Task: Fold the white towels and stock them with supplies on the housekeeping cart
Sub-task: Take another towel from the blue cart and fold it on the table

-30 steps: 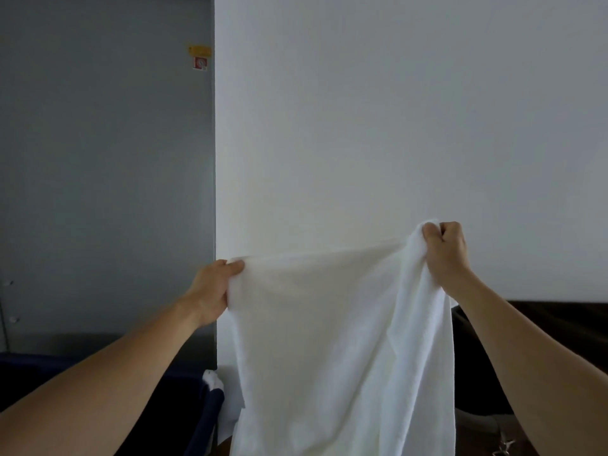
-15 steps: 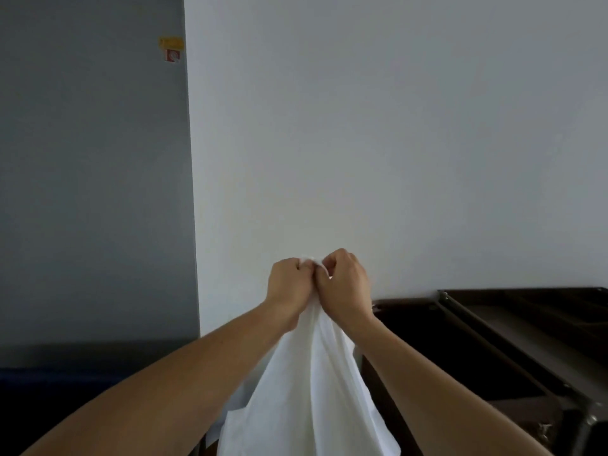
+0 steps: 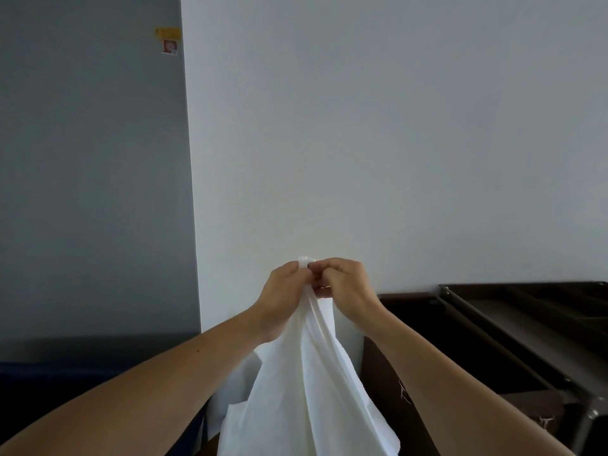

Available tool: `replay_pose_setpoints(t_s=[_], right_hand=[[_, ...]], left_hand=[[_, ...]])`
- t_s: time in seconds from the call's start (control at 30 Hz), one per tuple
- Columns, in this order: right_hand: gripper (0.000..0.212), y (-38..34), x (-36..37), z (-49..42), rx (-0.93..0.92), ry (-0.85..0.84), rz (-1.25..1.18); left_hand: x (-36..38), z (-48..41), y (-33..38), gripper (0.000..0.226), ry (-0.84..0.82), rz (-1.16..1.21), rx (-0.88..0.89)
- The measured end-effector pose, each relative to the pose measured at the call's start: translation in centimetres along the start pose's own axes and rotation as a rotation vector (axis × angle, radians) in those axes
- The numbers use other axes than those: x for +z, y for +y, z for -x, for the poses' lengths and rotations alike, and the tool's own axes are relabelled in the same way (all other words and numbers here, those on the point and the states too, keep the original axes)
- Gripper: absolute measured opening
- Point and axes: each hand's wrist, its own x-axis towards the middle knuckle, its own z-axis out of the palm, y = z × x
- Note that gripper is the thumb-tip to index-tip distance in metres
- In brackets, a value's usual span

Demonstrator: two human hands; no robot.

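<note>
High before the pale wall [image 3: 394, 126], I have left hand [image 3: 285, 291] and right hand [image 3: 347, 287] together, each grip pinched tight on the limp white cloth towel [image 3: 309, 390], so it hangs halved beside the dark brown cart [image 3: 493, 324].

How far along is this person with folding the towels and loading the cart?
Early on. Done: the towel hangs doubled over, its top ends brought together. In hand: the left hand and right hand pinch those ends together in mid-air. Left: the remaining folds, then setting it on the cart, where no folded towel shows in view.
</note>
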Motion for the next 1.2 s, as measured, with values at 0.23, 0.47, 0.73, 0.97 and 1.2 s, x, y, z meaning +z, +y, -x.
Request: replay_pose_setpoints(t_s=[0.23, 0.47, 0.73, 0.97, 1.2], right_hand=[[0.039, -1.2, -2.4, -0.9, -0.107, -0.132, 0.246], [0.027, -0.2, -4.6, -0.4, -0.207, -0.136, 0.174], [0.055, -3.0, -5.9, -3.2, -0.16, -0.388, -0.017], [0.047, -6.2, -9.0, -5.9, -0.187, -0.33, 0.37], [0.067, -0.5, -12.4, -4.1, -0.103, -0.158, 0.486]], left_hand=[[-0.4, 0.3, -0.4, 0.005, 0.059, -0.278, 0.035], [-0.9, 0.7, 1.9, 0.025, -0.041, -0.291, 0.076], [-2.6, -4.7, 11.4, 0.019, -0.147, -0.144, 0.201], [-5.4, -11.1, 15.7, 0.018, 0.262, -0.658, 0.359], [-9.0, -13.3, 14.2, 0.021, 0.469, -0.552, 0.232]])
